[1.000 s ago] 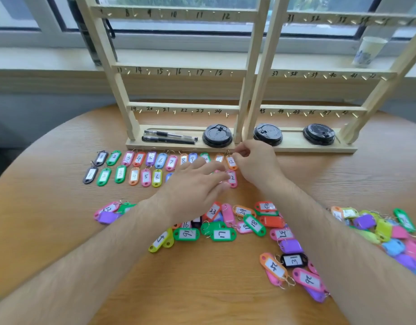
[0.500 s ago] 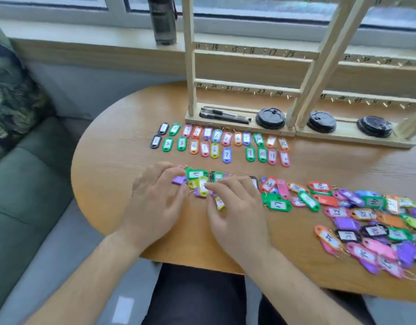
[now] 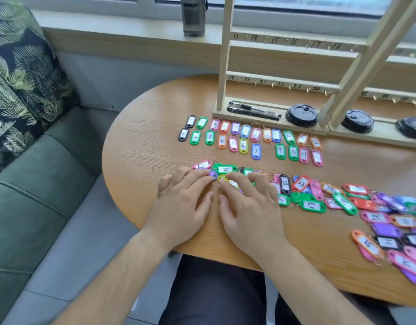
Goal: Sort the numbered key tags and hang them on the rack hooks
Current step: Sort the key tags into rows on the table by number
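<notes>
Both hands lie flat, fingers straight and spread, grasping nothing. The left hand (image 3: pixel 182 208) presses its fingertips on a small purple plastic key tag (image 3: pixel 213 175). The right hand (image 3: pixel 252 209) rests its fingertips on a yellow plastic key tag (image 3: pixel 223 178) just beside it, thumbs nearly touching. A second ago both hands were up at the sorted rows. Two rows of coloured numbered key tags (image 3: pixel 256 151), 1 to 12, lie on the round wooden table (image 3: pixel 143 160) before the pale wooden hook rack (image 3: pixel 224 55). Loose tags (image 3: pixel 342 200) trail rightwards.
</notes>
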